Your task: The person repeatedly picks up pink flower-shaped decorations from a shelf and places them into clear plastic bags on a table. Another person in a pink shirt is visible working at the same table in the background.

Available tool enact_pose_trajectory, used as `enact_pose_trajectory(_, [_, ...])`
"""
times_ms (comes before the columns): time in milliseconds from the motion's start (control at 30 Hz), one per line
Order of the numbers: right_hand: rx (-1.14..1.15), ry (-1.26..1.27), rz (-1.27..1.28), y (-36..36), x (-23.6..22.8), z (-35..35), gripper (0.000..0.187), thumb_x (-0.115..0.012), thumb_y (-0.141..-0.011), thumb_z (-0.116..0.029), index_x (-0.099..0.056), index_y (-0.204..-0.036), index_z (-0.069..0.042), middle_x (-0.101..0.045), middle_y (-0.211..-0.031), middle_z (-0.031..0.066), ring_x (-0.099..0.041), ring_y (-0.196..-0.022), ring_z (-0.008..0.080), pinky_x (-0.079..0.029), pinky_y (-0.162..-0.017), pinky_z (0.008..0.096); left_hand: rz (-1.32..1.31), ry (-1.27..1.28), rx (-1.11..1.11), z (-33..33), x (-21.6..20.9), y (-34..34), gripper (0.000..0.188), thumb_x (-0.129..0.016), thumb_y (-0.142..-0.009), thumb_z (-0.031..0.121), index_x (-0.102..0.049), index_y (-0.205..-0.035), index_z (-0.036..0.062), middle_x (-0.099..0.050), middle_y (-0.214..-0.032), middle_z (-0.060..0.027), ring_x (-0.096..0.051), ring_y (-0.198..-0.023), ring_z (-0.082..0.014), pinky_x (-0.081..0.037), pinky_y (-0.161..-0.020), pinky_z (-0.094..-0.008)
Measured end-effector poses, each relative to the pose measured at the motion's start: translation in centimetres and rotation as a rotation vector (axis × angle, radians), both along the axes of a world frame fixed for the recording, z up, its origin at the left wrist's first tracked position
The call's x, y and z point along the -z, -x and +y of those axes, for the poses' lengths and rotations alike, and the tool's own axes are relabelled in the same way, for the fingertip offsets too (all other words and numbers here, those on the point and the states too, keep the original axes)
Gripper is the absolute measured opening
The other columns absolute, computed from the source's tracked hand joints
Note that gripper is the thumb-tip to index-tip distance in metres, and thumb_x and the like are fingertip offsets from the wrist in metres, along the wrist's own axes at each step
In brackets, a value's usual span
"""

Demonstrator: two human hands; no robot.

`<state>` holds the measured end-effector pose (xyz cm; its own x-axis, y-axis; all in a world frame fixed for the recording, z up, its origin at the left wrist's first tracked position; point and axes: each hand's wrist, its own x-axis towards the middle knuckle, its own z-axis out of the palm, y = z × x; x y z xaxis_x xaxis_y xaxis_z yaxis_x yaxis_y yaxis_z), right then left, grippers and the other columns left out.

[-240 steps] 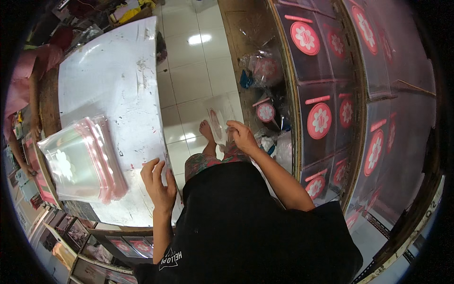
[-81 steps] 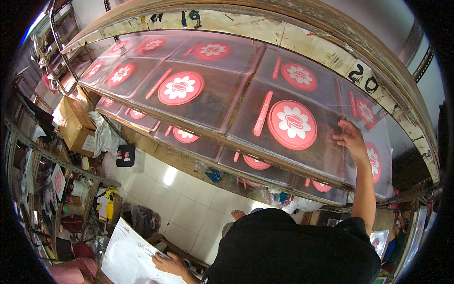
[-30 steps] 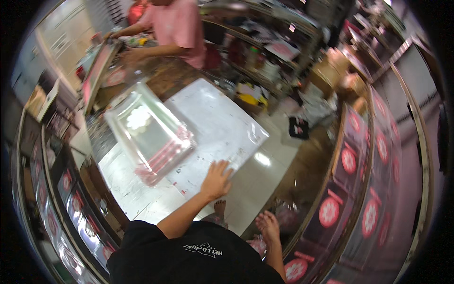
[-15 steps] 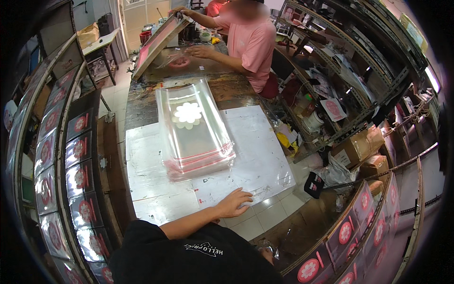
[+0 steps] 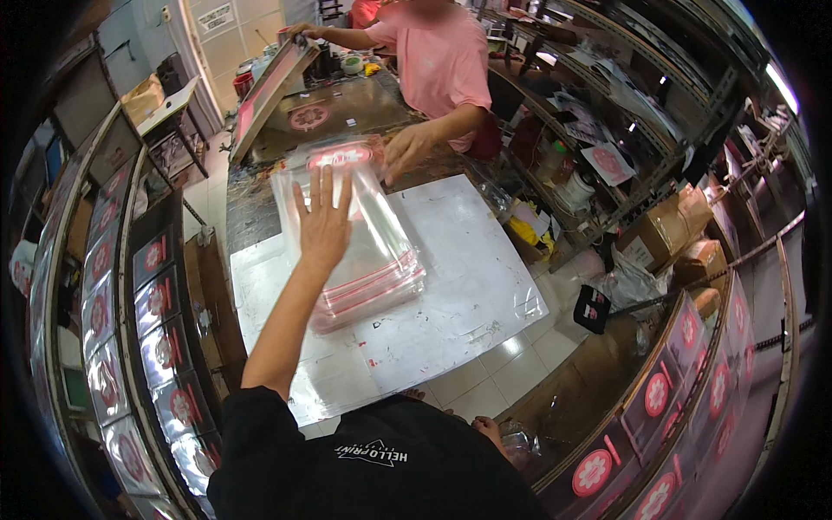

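Observation:
A stack of clear plastic bags (image 5: 373, 277) with red-striped edges lies on a white sheet (image 5: 459, 234) at the table's middle. My left hand (image 5: 325, 221) reaches over the stack with fingers outstretched, palm down. Its fingertips are at a pink-and-white flower print (image 5: 341, 157) at the stack's far end. I cannot tell how firmly they touch. A co-worker's hand (image 5: 409, 154), blurred, is just right of that print. That person's other hand (image 5: 303, 32) holds up a printing screen frame (image 5: 282, 91), tilted on the left. My right hand does not show.
Under the raised frame, a red flower print (image 5: 309, 118) shows on the dark table. Racks with printed bags (image 5: 160, 299) stand left, and more printed sheets (image 5: 656, 394) lower right. Cardboard boxes (image 5: 663, 230) and a black pouch (image 5: 592, 309) are at right.
My left hand has moved from the near table edge forward over the stack. The co-worker's free hand has come from under the frame to the stack, where a pink-and-white print now shows.

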<state>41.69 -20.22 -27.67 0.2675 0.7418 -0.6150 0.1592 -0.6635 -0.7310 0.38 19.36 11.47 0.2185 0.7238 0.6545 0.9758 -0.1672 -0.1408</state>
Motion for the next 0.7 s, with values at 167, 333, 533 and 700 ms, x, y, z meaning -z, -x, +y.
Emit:
enact_pose_trajectory(167, [0.248, 0.097, 0.182, 0.8, -4.0, -1.3, 0.038, -0.061, -0.092, -0.017, -0.058, -0.125, 0.002, -0.065, -0.107, 0.013, -0.067, -0.085, 0.0221, -0.056, -0.071, 0.0333, 0.13, 0.453, 0.066, 2.6, 2.4, 0.1, 0.019, -0.059, -0.081, 0.009, -0.063, -0.099, 0.0064, -0.063, -0.102, -0.0127, -0.061, -0.099, -0.028, -0.04, -0.095, -0.0491])
enact_pose_trajectory(333, [0.38, -0.067, 0.289, 2.6, -11.7, 2.6, 0.04, -0.059, -0.097, -0.019, -0.054, -0.13, 0.003, -0.063, -0.116, 0.0143, -0.068, -0.094, 0.0246, -0.055, -0.08, 0.0338, 0.166, 0.323, 0.413, -3.6, 2.8, -7.5, 0.017, -0.056, -0.082, 0.007, -0.063, -0.097, 0.0052, -0.06, -0.083, -0.0081, -0.061, -0.076, -0.0247, -0.044, -0.065, -0.0409])
enact_pose_trajectory(533, [0.064, -0.702, 0.668, 5.3, -32.1, 10.6, 0.054, -0.057, -0.101, -0.02, -0.037, -0.149, -0.006, -0.045, -0.146, 0.0111, -0.049, -0.132, 0.025, -0.043, -0.106, 0.039, 0.216, 0.513, 0.795, -10.7, 0.4, -18.9, 0.044, -0.056, -0.085, 0.008, -0.057, -0.129, 0.0023, -0.06, -0.082, -0.0086, -0.062, -0.07, -0.0252, -0.046, -0.062, -0.0407])
enact_pose_trajectory(700, [0.218, -0.815, 0.308, 4.7, -34.9, 11.7, 0.055, -0.062, -0.098, -0.026, -0.043, -0.145, -0.004, -0.048, -0.141, 0.013, -0.05, -0.127, 0.0225, -0.043, -0.105, 0.0375, 0.185, 0.666, 1.098, -15.1, 2.7, -25.7, 0.035, -0.054, -0.088, 0.01, -0.059, -0.121, 0.001, -0.061, -0.083, -0.0121, -0.064, -0.067, -0.0305, -0.049, -0.062, -0.0459])
